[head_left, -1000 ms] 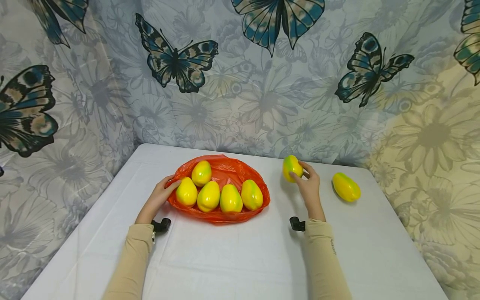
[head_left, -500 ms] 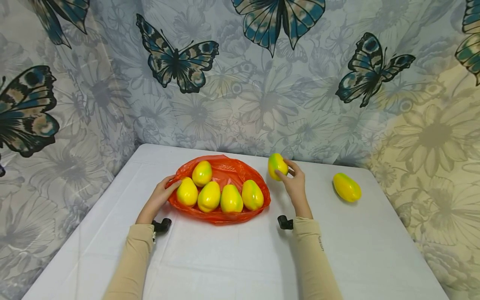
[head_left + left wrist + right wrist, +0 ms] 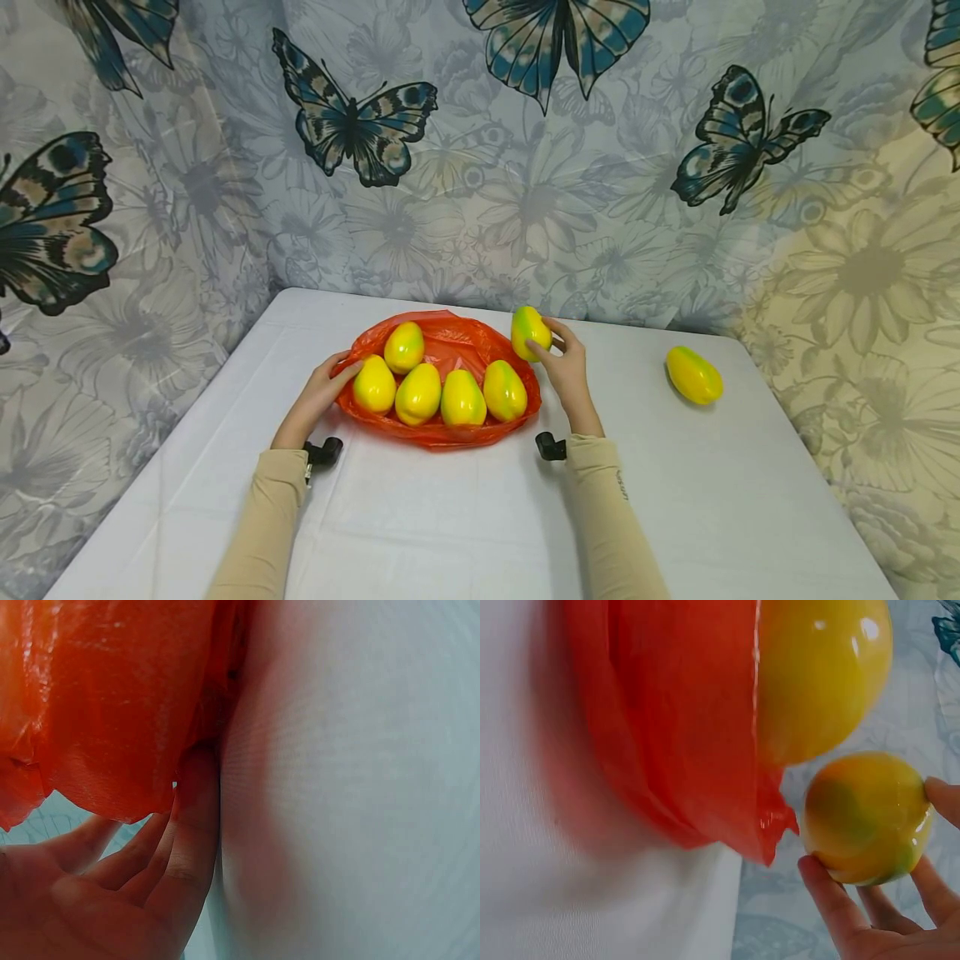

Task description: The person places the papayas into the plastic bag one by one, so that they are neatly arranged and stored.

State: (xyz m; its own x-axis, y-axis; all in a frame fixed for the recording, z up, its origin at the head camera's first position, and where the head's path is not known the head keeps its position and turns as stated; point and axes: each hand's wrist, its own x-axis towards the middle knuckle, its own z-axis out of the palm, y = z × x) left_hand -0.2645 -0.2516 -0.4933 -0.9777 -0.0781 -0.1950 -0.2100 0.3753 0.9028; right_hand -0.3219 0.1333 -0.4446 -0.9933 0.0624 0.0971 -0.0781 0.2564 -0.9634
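Note:
An orange plastic bag (image 3: 450, 337) lies open on the white table (image 3: 480, 517) with several yellow-green mangoes in it. My right hand (image 3: 558, 362) holds another yellow-green mango (image 3: 529, 332) in its fingertips just above the bag's right rim; the right wrist view shows that mango (image 3: 866, 817) beside the bag's edge (image 3: 682, 750). My left hand (image 3: 326, 385) rests against the bag's left edge next to a mango (image 3: 373, 384); in the left wrist view its fingers (image 3: 176, 847) press against the orange plastic (image 3: 112, 705), thumb hidden.
One more yellow mango (image 3: 693, 375) lies alone at the right of the table. A butterfly-print curtain (image 3: 480, 167) hangs close behind and around the table. Black camera mounts sit at both wrists.
My right hand has carried its mango leftward from the table's middle right to the bag's right rim. The left hand and the bag have stayed put.

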